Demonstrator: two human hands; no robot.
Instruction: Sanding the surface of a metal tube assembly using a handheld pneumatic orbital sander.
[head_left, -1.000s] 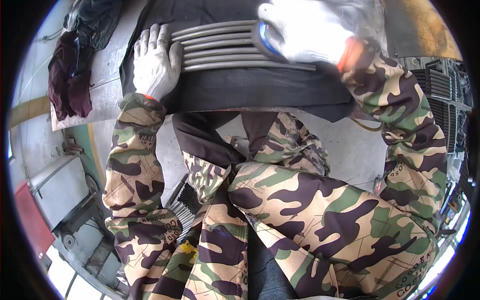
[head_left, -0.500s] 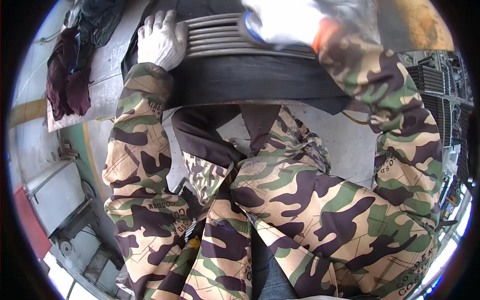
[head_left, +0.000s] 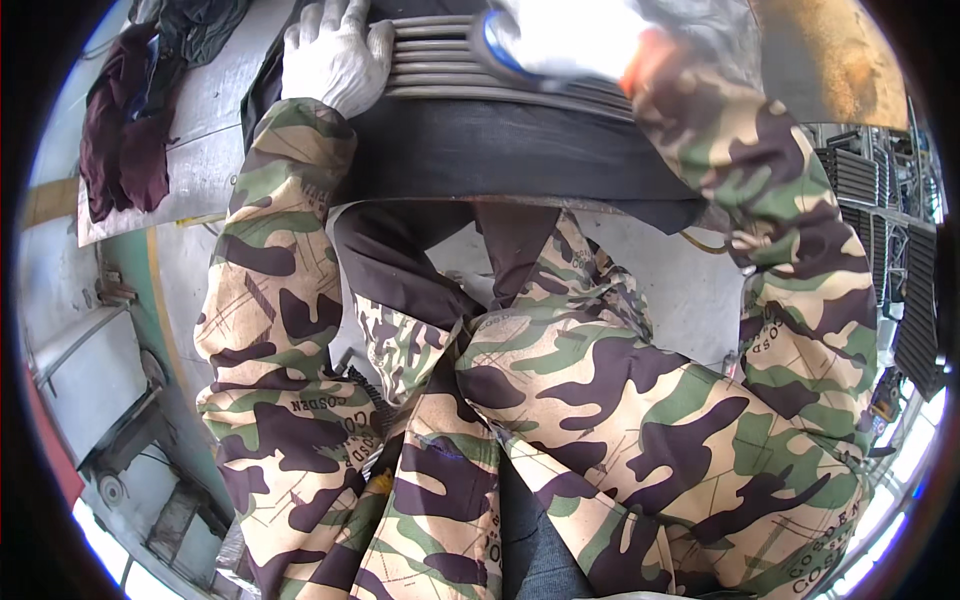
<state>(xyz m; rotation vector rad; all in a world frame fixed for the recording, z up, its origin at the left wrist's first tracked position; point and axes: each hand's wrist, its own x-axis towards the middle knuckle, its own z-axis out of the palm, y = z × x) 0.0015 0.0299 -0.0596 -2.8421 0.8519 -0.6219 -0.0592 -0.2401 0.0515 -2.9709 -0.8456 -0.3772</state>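
Note:
Several grey metal bars (head_left: 432,57), side by side, lie on a black cloth (head_left: 520,150) draped over the table. White-gloved, my left hand (head_left: 338,60) presses flat on their left end, its fingers stretched and apart. Across the right part of the bars is my right hand (head_left: 590,40), a bright white blur with an orange cuff (head_left: 650,60) at the wrist. A rounded dark blue edge (head_left: 492,45) shows at its left side; whether that belongs to the glove or to something under the hand, I cannot tell. Motion and glare hide the right fingers.
Maroon and dark garments (head_left: 130,120) lie on the metal tabletop (head_left: 205,150) at far left. A rust-stained plate (head_left: 830,60) is at far right. Beyond my right arm stand racks with stacked dark bars (head_left: 905,300). Wheeled equipment (head_left: 110,485) stands on the lower left.
The whole view has shifted slightly. My left hand sits a little higher and further right in the picture, still on the bars. My right hand remains blurred over them.

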